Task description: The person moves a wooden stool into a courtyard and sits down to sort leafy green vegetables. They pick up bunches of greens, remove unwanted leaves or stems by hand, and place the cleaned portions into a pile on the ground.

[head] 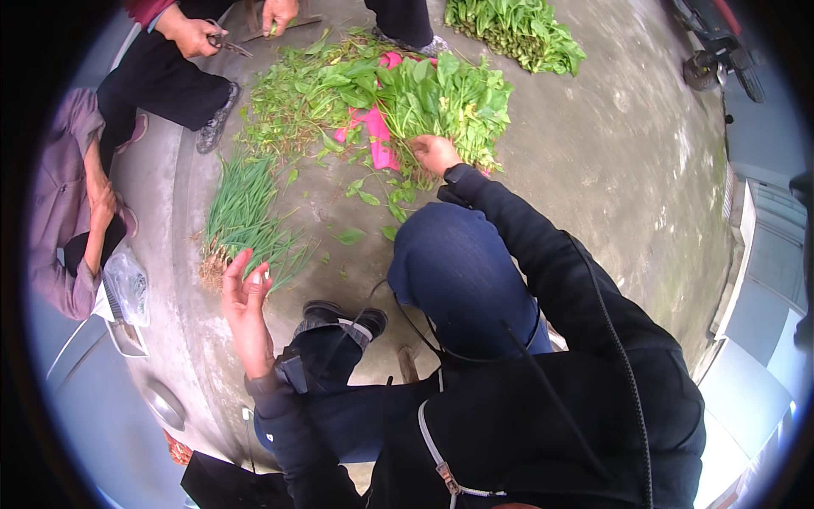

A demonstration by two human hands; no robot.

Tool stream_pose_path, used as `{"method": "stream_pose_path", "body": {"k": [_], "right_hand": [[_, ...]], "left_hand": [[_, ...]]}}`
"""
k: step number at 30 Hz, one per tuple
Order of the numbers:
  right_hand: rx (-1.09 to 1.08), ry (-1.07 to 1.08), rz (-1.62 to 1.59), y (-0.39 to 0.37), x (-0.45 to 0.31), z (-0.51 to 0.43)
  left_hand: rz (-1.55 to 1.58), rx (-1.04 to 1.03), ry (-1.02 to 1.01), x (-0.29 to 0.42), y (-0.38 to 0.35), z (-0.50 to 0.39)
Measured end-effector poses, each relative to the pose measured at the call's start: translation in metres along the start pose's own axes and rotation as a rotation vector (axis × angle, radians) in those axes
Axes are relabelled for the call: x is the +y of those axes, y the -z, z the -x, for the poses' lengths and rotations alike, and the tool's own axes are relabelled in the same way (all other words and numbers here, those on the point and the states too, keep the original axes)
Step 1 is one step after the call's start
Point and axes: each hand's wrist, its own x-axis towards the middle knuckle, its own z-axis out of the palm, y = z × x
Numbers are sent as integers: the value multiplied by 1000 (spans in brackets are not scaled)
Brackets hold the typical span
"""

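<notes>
My left hand (249,312) is raised with its fingers apart and holds nothing; behind its fingertips lies a bundle of green onions or chives (238,203), roots towards me. At the near edge of a heap of leafy greens (445,95), my right hand (435,154) has its fingers curled down among the stems. Whether it grips any of them is hidden. Pink cloth or plastic (381,137) shows under and beside the greens. Loose weeds and trimmings (280,108) spread to the left of the heap, and single leaves (350,236) are scattered on the concrete.
At the top left, another person's hand (194,37) holds scissors (226,41). A second person sits at the left with crossed forearms (98,197). More bundled greens (524,32) lie at the top. A metal bowl (165,404) and a plastic bag (126,286) are at the left.
</notes>
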Motion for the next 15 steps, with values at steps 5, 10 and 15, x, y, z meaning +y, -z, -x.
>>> {"method": "stream_pose_path", "body": {"k": [5, 10, 15], "right_hand": [[-4, -136, 457, -34, -8, -34], [-19, -124, 563, -47, 4, -38], [0, -229, 587, -38, 5, -50]], "left_hand": [[32, 26, -9, 3, 3, 2], [91, 27, -20, 1, 10, 5], [97, 16, -8, 4, 17, 10]]}}
